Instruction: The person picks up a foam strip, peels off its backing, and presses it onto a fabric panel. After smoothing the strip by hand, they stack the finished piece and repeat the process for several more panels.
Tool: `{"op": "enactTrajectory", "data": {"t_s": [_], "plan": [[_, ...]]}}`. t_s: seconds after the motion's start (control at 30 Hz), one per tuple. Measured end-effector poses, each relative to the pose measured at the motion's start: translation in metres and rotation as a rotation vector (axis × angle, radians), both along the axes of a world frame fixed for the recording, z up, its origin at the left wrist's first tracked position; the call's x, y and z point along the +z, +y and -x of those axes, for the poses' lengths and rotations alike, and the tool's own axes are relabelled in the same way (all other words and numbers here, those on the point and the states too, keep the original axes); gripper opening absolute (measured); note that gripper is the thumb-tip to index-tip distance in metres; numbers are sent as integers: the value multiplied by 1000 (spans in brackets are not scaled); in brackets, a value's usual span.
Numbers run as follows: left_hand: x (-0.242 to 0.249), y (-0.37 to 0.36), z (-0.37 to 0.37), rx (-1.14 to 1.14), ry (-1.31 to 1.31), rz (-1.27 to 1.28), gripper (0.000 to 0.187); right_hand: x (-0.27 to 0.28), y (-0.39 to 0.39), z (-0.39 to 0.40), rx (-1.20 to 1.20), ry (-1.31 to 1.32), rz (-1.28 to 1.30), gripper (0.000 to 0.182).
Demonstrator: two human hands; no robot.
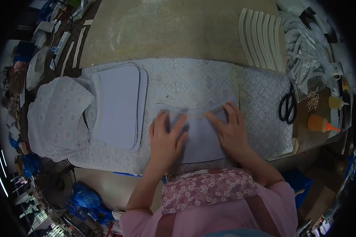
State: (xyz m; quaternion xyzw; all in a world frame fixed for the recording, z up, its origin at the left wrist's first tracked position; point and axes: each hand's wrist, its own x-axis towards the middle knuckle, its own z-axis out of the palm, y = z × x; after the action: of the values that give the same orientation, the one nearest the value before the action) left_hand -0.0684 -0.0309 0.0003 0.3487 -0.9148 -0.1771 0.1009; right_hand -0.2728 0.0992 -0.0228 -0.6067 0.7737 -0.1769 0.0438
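A pale fabric piece with a curved top edge lies on the patterned cloth in front of me. My left hand rests on its left part, fingers spread near the upper edge. On the right part lies my right hand, its fingers also apart and touching the curved edge. Nothing is gripped by either hand. To the left of my left hand sits a stack of similar pale pieces with rounded corners.
Folded patterned fabric is at the far left. Black scissors, an orange-tipped bottle and plastic bags are on the right. Several curved strips lie on the brown board at the back.
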Motion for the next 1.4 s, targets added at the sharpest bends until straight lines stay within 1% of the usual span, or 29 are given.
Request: {"op": "enactTrajectory", "data": {"t_s": [0.07, 0.1, 0.2, 0.23, 0.3, 0.33, 0.43, 0.47, 0.53, 0.57, 0.63, 0.7, 0.77, 0.83, 0.9, 0.97, 1.07, 1.13, 1.2, 1.3, 1.4], "plan": [[-1, 6, -21, 208, 189, -133, 51, 1, 7, -4, -80, -45, 128, 49], [1, 11, -31, 234, 73, 34, 52, 4, 14, -5, -81, -54, 122, 49], [0, 30, -50, 297, 143, -74, 57, 1, 38, -14, -57, -87, 81, 50], [0, 36, -49, 280, 226, -82, 60, -8, 43, -18, -53, -88, 58, 50], [-12, 39, -49, 299, 253, -84, 61, -14, 45, -24, -46, -93, 48, 49], [-11, 38, -46, 366, 269, -9, 53, -13, 44, -25, -47, -98, 58, 48], [-14, 17, -56, 536, 426, -599, 38, -7, 46, -24, -17, -123, 74, 43], [-16, 13, -61, 520, 508, -685, 32, -6, 48, -22, -5, -133, 73, 41], [-18, 4, -73, 475, 671, -867, 22, -11, 50, -16, 11, -240, 281, 37], [-18, -1, -79, 503, 765, -796, 19, -14, 51, -12, 23, -299, 379, 35], [-12, -11, -94, 583, 944, -644, 14, -8, 50, -4, -9, -335, 455, 32], [-17, -21, -112, 771, 1132, -653, 18, -10, 46, 3, -26, -358, 504, 31], [-36, -34, -131, 919, 1319, -669, 23, -16, 42, 7, -38, -347, 531, 29], [-39, -39, -138, 967, 1377, -688, 30, -15, 40, 0, -27, -358, 512, 26], [-51, -46, -143, 1016, 1407, -549, 37, -15, 39, -6, 7, -331, 485, 24], [-72, -56, -151, 1069, 1388, -259, 43, -14, 42, -10, 61, -267, 443, 21], [-33, -86, -209, 1025, 809, 333, 48, -23, 47, -7, 48, -336, 402, 20], [-3, -128, -241, 1042, 505, 748, 48, -23, 46, -4, 16, -359, 409, 17], [25, -166, -261, 1076, 382, 904, 49, -23, 49, 0, -11, -386, 416, 15], [50, -202, -272, 1320, 119, 784, 48, -23, 49, 0, -29, -419, 462, 13], [56, -213, -278, 1283, 96, 776, 45, -16, 51, -4, -33, -393, 499, 12]]}}
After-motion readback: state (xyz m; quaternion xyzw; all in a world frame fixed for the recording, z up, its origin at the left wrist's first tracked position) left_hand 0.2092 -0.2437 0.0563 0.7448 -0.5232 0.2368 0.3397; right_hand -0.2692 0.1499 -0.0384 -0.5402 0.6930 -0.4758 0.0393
